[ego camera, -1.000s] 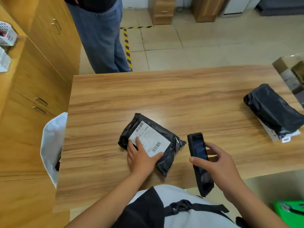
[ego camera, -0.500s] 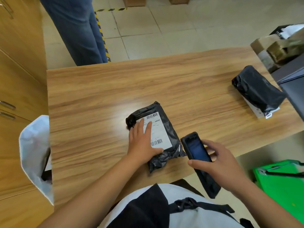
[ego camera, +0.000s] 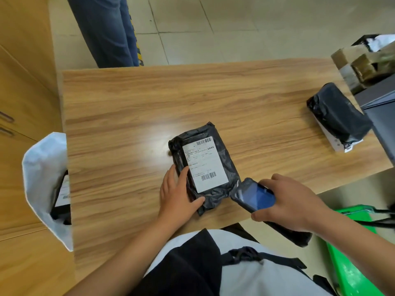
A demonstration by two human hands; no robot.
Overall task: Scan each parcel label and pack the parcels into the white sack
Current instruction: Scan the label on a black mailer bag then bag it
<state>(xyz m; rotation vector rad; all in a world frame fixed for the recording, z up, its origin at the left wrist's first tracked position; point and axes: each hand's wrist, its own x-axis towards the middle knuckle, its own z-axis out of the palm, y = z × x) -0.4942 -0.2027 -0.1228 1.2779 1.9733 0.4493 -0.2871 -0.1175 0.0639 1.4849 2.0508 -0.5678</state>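
Parcel (ego camera: 205,165) label-up, middle of table (ego camera: 128,103); our left hand (ego camera: 177,195) presses it flat-fingered, right hand (ego camera: 292,204) grasps scanner (ego camera: 254,196). We judge scan pending; white sack (ego camera: 42,167) at table's left edge holds packed parcel (ego camera: 63,195); spare parcel (ego camera: 337,116) at table's right end.

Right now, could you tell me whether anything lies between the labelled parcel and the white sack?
Nothing visible does: only bare table separates the parcel from the white sack at its left edge. The left hand rests on the parcel; the right hand holds the scanner.
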